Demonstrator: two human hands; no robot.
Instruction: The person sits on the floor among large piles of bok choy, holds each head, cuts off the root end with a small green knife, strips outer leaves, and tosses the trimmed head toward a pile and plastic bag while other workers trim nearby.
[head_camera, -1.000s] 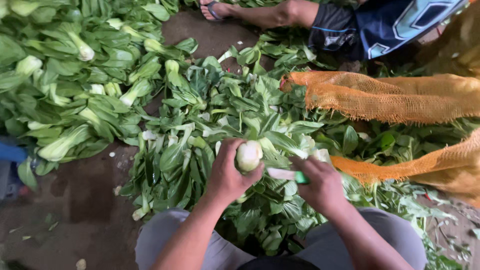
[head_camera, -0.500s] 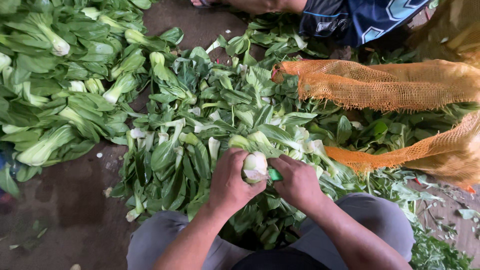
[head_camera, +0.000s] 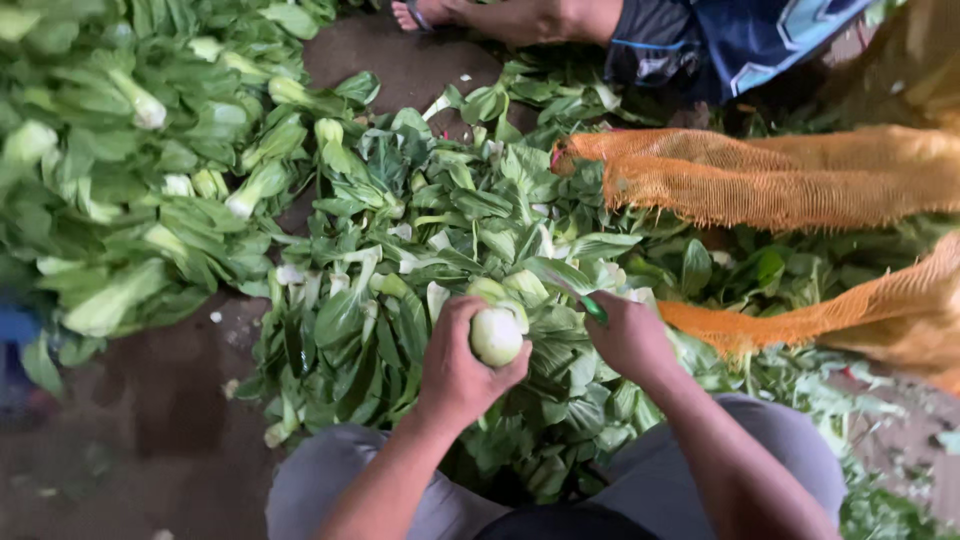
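Observation:
My left hand (head_camera: 458, 370) grips a head of bok choy (head_camera: 497, 334) by its base, the pale cut end facing up toward me. My right hand (head_camera: 628, 336) is closed around a small knife with a green handle (head_camera: 594, 309), held just to the right of the bok choy, its blade hidden among the leaves. Both hands hover above a heap of loose green leaves (head_camera: 440, 240) between my knees (head_camera: 330, 480).
A pile of whole bok choy (head_camera: 130, 190) lies at the left on the dark ground (head_camera: 160, 400). Orange mesh sacks (head_camera: 780, 180) stretch across the right. Another person sits at the top, with a bare foot (head_camera: 420, 14) and dark shorts (head_camera: 720, 40).
My right hand with the knife came in against the bok choy's base, then drew back to the right. My left hand kept hold of the bok choy and turned it slightly.

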